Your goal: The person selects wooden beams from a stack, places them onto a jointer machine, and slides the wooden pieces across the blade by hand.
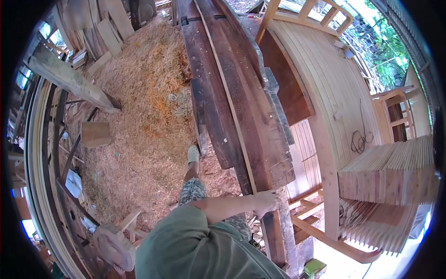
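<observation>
The left hand [266,203] grips the strip [232,108], laid along dark timber [248,100] (right hand unseen); what's finished or left, can't tell.

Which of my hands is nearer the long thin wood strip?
Left, as far as the view shows: your left hand is at the visible near end of the strip; your right hand is out of view.

Left arm [227,209] stretched across front — left hand [266,202] palm down.
</observation>
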`<state>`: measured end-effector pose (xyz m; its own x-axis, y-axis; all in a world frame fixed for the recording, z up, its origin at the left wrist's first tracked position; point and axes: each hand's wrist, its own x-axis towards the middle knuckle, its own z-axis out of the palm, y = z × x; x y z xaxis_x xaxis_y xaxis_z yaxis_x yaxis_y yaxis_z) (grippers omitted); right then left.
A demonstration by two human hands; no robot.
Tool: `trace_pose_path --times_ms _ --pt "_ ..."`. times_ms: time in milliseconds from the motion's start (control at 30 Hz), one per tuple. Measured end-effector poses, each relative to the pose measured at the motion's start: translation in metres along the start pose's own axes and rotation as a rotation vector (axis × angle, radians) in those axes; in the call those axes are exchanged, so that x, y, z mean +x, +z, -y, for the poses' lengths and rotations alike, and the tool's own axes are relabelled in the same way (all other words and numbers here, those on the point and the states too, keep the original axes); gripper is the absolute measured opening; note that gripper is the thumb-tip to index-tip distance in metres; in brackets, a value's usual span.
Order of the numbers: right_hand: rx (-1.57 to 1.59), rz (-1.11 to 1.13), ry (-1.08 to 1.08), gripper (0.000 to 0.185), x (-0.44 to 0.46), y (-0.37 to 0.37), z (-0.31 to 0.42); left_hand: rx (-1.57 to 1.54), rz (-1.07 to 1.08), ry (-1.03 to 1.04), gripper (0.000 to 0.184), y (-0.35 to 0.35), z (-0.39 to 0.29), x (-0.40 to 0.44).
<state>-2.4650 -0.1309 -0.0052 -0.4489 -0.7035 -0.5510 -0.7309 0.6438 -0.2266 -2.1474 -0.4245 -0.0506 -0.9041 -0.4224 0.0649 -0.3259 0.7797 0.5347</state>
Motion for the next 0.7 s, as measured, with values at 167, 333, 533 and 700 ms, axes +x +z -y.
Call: trace_pose_path --times_ms 167,333,533,700 --pt "-0.022 0.008 -0.043 0.1 0.004 0.008 0.024 -0.007 -0.054 0.014 0.055 -0.052 0.063 -0.033" --pt "-0.059 -0.026 -0.373 0.109 0.039 0.033 0.117 0.022 -0.164 -0.062 0.066 -0.112 0.168 -0.081" --pt "-0.204 0.019 -0.672 0.121 0.082 0.045 0.345 0.257 -0.35 -0.483 0.043 -0.168 0.256 -0.182" --pt "-0.245 -0.111 -0.842 0.114 0.142 0.09 0.536 -0.154 -1.016 -1.309 0.054 -0.114 0.261 -0.315"
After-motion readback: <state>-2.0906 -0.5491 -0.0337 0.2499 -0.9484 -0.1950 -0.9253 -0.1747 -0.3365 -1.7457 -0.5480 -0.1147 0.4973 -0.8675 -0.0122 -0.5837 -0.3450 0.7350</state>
